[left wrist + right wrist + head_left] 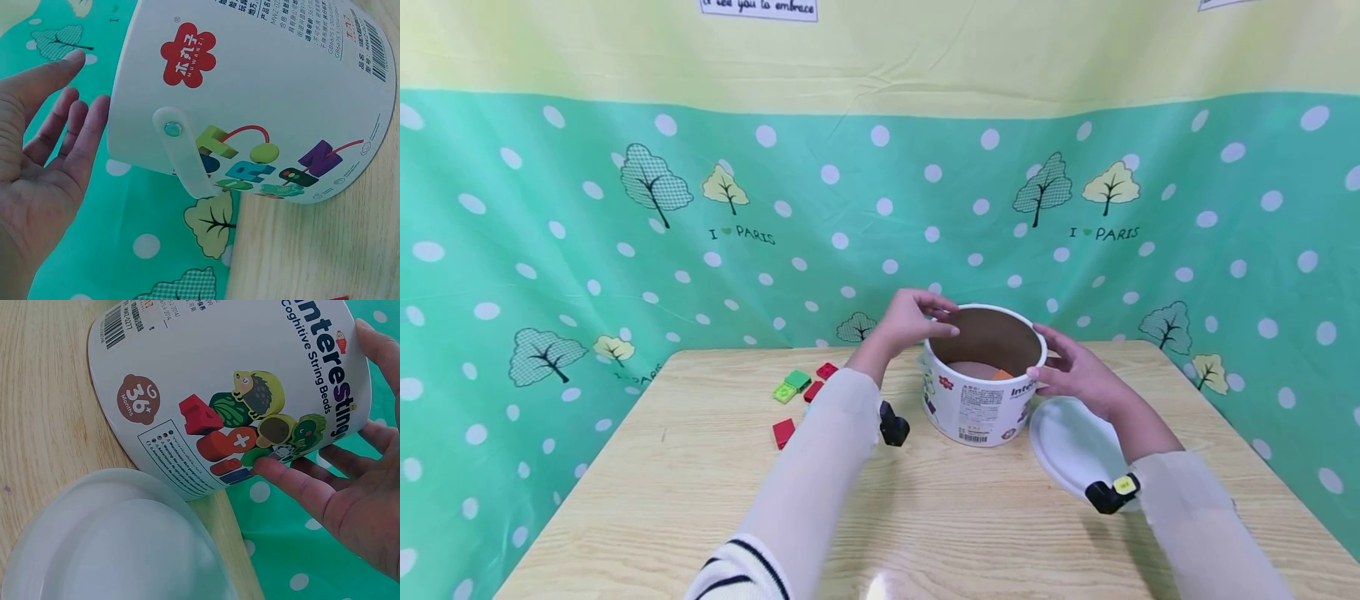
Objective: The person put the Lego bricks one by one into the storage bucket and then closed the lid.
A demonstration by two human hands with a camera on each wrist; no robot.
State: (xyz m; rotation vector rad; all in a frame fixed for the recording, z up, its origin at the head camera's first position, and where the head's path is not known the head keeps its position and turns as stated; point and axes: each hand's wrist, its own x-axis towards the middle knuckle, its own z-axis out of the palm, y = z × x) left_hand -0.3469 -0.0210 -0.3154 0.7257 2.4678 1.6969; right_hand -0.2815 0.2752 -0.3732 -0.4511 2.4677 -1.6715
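A white round bucket [977, 408] with printed toy pictures stands uncovered towards the back of the table, an orange piece [1002, 375] visible inside it. At its left rim is my left hand [913, 319], fingers loosely extended; in the left wrist view that hand [53, 144] has its palm showing and nothing in its grasp. My right hand [1082, 372] touches the bucket's right side near the rim. Seen from the right wrist, this hand [350, 481] has its fingers spread along the printed wall. The white lid [1078, 446] lies right of the bucket, partly under my right forearm.
Left of the bucket lie several red and green toy bricks [797, 380], with a red one [783, 432] nearer me and my left forearm covering part of that area. A green dotted curtain [880, 208] hangs behind the wooden table [647, 467]. The bucket's pale handle [181, 150] hangs on its side.
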